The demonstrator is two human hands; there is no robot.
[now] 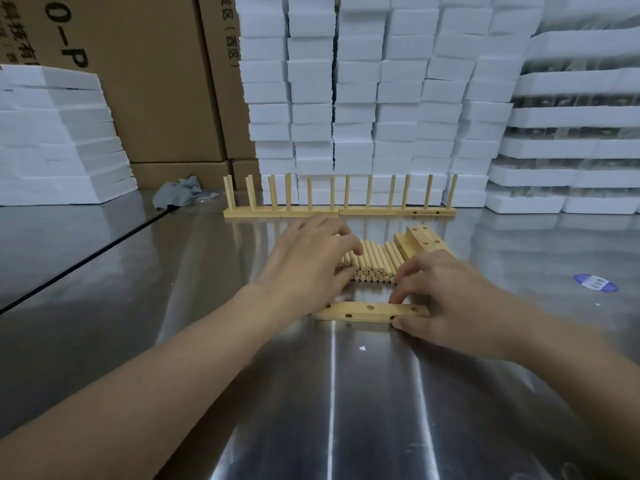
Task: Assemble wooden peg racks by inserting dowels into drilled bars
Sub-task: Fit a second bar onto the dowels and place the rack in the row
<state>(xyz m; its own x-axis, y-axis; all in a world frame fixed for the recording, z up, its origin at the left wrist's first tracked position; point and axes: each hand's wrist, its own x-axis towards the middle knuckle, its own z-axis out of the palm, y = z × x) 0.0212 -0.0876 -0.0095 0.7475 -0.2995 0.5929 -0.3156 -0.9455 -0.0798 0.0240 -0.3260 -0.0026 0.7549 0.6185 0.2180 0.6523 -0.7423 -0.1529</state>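
A drilled wooden bar lies flat on the steel table in front of me, its holes facing up. My right hand pinches the bar's right end between thumb and fingers. My left hand rests palm down on the left side of a pile of loose dowels just behind the bar; whether it holds a dowel is hidden. A small stack of drilled bars sits to the right of the pile. Finished peg racks stand in a row further back, dowels upright.
White foam blocks are stacked high behind the racks and at the left. Cardboard boxes stand at the back left, with a grey rag beside them. A blue sticker lies on the table at right.
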